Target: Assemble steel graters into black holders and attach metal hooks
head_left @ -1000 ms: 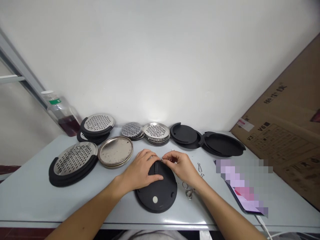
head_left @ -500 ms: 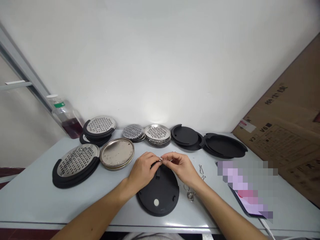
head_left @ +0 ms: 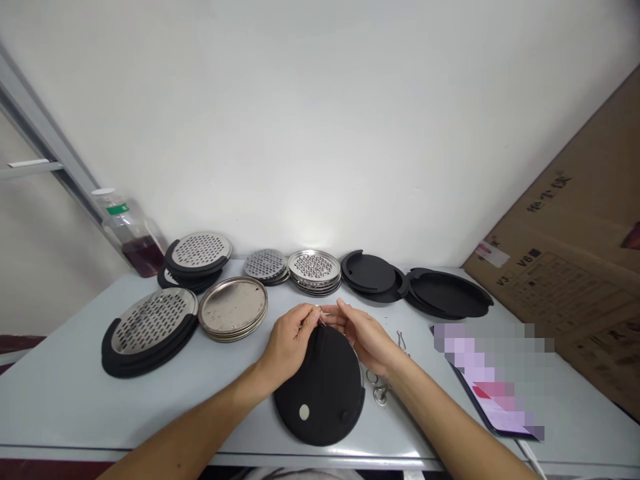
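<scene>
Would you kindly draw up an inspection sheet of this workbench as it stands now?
Surface: pale grey table, glossy.
Job's things: black disc, far edge apparently raised; small metal part at that edge.
Clutter: framed perforated plates, steel pans, perforated discs, black lids, loose metal rings, bottle, phone.
Hands: left hand grips the disc's far edge; right hand has fingertips at the metal part, grip unclear.
Cables: white cable, near right corner.
Surroundings: white wall, cardboard box.

One held black disc (head_left: 320, 390); one bottle (head_left: 127, 233); one phone (head_left: 493, 393); one cardboard box (head_left: 575, 280); one plain plate stack (head_left: 233, 308).
</scene>
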The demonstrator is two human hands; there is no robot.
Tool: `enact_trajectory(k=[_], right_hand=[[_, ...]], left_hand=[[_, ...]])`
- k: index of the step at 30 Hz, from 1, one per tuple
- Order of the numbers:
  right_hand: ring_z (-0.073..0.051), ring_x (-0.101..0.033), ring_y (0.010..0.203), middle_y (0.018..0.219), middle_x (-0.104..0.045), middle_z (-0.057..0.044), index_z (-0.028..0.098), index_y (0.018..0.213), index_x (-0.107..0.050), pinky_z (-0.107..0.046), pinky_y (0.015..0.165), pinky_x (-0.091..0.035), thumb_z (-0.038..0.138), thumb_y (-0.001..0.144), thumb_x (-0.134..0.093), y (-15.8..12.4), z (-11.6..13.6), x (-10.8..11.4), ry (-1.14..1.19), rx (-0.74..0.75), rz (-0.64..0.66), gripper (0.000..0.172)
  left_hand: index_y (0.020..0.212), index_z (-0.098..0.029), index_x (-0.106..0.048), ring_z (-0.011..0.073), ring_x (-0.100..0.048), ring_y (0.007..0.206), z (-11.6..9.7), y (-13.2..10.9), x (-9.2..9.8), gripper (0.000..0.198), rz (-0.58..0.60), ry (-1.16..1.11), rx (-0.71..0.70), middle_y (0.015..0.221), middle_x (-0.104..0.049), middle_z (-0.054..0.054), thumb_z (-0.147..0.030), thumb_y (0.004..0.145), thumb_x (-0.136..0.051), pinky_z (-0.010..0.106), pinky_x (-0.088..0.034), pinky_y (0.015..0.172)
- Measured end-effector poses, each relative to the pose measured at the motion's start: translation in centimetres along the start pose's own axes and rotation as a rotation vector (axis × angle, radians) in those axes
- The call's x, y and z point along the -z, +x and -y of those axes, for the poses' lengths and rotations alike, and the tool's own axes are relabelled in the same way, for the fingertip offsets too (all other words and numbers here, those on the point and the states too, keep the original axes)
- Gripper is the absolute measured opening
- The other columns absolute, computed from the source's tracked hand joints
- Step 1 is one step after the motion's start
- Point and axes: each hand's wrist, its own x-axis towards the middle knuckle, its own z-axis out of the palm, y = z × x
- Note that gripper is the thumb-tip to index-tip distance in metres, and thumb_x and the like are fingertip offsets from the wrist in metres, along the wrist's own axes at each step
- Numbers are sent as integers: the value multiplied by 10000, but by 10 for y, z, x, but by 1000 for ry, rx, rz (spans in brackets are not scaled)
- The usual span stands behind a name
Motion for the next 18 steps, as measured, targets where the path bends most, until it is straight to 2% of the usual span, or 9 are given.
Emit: enact_trajectory(k=[4, 7, 10, 12, 15, 18], right_hand=[[-250, -718, 973, 1008, -774, -101, 177, 974, -759, -366, 878, -549, 300, 797, -698, -2, 1, 0, 9, -32, 45, 224], [-254, -695, 1027, 1108, -754, -79, 213, 1079, -738, -406, 964, -504, 259, 718, -790, -4, 1, -1, -101, 23, 158, 367], [-266, -630, 1159, 1238, -701, -70, 249, 1188, -700, -440, 1072, -413, 282, 718, -829, -5, 0, -1, -202, 132, 308, 489], [-276, -609, 1183, 1252, -690, -73, 256, 1197, -694, -452, 1083, -395, 296, 718, -839, -4, -1, 2, -274, 168, 321, 502], [-286, -600, 1177, 1242, -682, -81, 254, 1178, -692, -459, 1053, -422, 314, 697, -862, -2, -3, 5, -367, 202, 251, 513], [-274, -604, 1165, 1280, -651, -80, 260, 1189, -674, -441, 1027, -447, 332, 719, -849, 0, -6, 5, -381, 227, 244, 507]], left_hand=[[885, -193, -635, 183, -613, 869, 0, 2, -1, 316, 35, -270, 40, 868, -666, 14, -392, 1018, -428, 287, -472, 830], [850, -186, -641, 180, -597, 893, 3, 5, -4, 317, -9, -547, 111, 878, -656, 19, -435, 986, -499, 284, -460, 870], [837, -184, -646, 165, -596, 947, 9, 9, -8, 279, -86, -928, 243, 972, -659, 26, -446, 927, -611, 270, -460, 890], [837, -182, -648, 164, -603, 993, 12, 11, -9, 254, -139, -1113, 338, 1022, -666, 34, -428, 861, -706, 270, -465, 903], [857, -174, -657, 194, -626, 1029, 14, 13, -8, 292, -178, -1205, 435, 1046, -689, 59, -418, 773, -794, 304, -473, 928], [874, -173, -665, 227, -655, 1006, 17, 15, -8, 359, -170, -1134, 480, 1021, -710, 75, -479, 744, -800, 327, -491, 905]])
